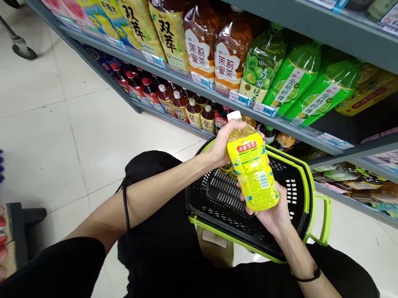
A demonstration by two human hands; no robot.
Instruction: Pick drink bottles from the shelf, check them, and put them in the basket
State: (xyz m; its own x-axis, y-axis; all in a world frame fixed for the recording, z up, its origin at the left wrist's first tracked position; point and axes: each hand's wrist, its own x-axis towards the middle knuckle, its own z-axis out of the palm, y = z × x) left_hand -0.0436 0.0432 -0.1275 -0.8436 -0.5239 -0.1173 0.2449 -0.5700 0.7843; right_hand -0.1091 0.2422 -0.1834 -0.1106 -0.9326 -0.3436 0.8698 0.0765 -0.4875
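A tilted, glossy, yellow-wrapped plastic bottle (252, 171) is held above a slotted black basket (221, 221), its upper end gripped by the curled left hand (224, 143), its lower end cupped by the right hand (275, 215).

From here I see a loose black sleeve (55, 266) ending above the left forearm (158, 194) and a thin black band (308, 278) around the right wrist (293, 249) (its fastening is too small for me to make out). Black trousers (348, 283) cover both knees (155, 163); a slim black cord (127, 210) loops by the left.
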